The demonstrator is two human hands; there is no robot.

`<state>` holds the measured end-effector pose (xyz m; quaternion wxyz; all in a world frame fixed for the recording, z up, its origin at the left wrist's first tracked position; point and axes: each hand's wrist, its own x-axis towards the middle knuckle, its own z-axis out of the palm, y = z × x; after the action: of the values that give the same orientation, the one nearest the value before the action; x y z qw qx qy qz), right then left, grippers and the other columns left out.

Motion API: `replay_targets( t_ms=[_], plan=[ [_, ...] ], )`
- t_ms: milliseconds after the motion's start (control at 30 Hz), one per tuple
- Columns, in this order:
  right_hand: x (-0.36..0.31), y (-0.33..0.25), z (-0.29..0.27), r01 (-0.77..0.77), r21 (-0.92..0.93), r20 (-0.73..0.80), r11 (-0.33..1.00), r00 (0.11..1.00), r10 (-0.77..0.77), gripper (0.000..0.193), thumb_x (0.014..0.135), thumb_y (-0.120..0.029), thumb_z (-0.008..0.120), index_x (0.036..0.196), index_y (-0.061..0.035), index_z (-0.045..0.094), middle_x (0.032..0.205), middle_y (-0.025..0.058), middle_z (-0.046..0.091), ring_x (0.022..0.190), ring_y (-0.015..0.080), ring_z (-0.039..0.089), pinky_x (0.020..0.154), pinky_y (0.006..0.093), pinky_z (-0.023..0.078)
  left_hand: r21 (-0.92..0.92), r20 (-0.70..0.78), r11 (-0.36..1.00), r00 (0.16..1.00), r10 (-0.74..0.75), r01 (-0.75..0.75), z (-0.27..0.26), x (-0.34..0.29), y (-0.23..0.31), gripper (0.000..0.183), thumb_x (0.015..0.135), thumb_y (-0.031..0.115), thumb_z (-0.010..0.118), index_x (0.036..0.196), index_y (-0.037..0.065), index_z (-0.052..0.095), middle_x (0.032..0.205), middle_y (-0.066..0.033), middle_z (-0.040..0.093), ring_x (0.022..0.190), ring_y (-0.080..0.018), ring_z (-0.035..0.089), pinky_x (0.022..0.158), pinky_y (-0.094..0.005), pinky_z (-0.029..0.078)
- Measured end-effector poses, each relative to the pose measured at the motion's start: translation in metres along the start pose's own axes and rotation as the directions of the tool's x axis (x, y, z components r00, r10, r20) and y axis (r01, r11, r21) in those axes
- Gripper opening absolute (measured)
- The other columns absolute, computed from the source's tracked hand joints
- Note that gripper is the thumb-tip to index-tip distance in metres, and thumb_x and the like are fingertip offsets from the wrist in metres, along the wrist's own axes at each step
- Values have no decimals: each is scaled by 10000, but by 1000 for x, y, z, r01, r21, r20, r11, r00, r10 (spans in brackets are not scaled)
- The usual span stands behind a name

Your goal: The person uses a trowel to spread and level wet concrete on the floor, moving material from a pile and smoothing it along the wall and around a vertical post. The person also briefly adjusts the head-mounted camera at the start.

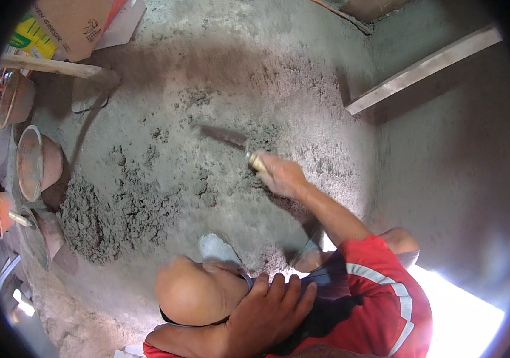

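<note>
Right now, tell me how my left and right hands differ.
The right hand is closed around the handle of a trowel; the left hand has its fingers slightly spread and shows nothing in its grasp.
The right hand reaches out over the grey floor, while the left hand lies close to the body, by the bent left leg.
Both are bare, with their backs toward the camera.

The trowel (225, 136) has a dark metal blade, its finish blurred, and a pale, wood-like handle. Mortar (91, 218) at left is matt, rough and crumbly. The bar (425, 70) at far right looks like smooth, faintly shiny metal; the right wall (446, 143), matt cement. At far left, a plain wooden shaft (46, 64) and matt cardboard (67, 27); near right, a red cloth sleeve (380, 298).
</note>
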<state>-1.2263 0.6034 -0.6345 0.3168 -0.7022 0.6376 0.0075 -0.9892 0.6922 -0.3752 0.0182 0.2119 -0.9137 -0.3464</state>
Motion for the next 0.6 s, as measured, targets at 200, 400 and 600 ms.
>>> replay_targets(
  t_ms=[200, 400, 600],
  plan=[
    [-60, 25, 37, -340, 587, -254, 735, 784, 566, 541, 971, -296, 690, 1451, -195, 463, 991, 158, 693, 795, 224, 687, 660, 416, 581, -23, -43, 997, 997, 69, -70, -3, -6, -10, 476, 930, 268, 515, 1325, 17, 598, 1229, -194, 649, 1125, -358, 611, 997, -523, 457],
    [-72, 3, 38, -441, 587, -164, 679, 756, 633, 485, 961, -262, 690, 1376, -136, 473, 955, 176, 709, 808, 367, 700, 720, 500, 562, -40, -43, 994, 994, 102, -104, -3, -14, -17, 438, 931, 267, 515, 1288, 36, 621, 1188, -175, 662, 1092, -341, 622, 981, -524, 461],
    [-82, -67, 76, 14, 307, -72, 952, 997, 9, 585, 954, -331, 688, 1468, -176, 455, 1234, 247, 661, 1045, 443, 676, 870, 459, 549, -9, -103, 996, 991, 85, -86, 7, -21, -16, 412, 934, 267, 515, 1261, 50, 642, 1147, -159, 669, 1086, -329, 624, 975, -526, 461]
  ],
)
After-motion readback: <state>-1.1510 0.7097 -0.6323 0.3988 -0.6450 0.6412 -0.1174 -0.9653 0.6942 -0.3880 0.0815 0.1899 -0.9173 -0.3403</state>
